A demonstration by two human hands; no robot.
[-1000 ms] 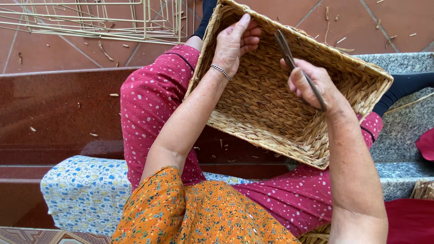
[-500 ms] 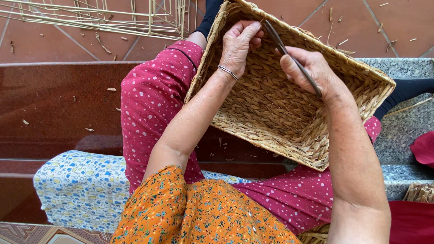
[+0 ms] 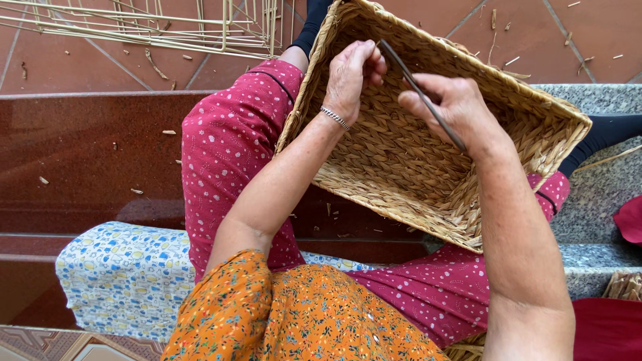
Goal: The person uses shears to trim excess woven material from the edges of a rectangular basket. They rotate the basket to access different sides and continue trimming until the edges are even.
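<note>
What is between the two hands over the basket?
In the head view, a thin dark rod, held by the right hand, slants between it and the left hand.

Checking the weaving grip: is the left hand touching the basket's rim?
Touching. The head view shows the left hand with fingers curled onto the woven basket at its far rim, no gap visible.

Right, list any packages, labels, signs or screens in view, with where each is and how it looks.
None in view: no package, label, sign or screen.
The left hand is on the rim of the woven basket resting on the lap.
The right hand holds a thin dark tool over it.
</note>
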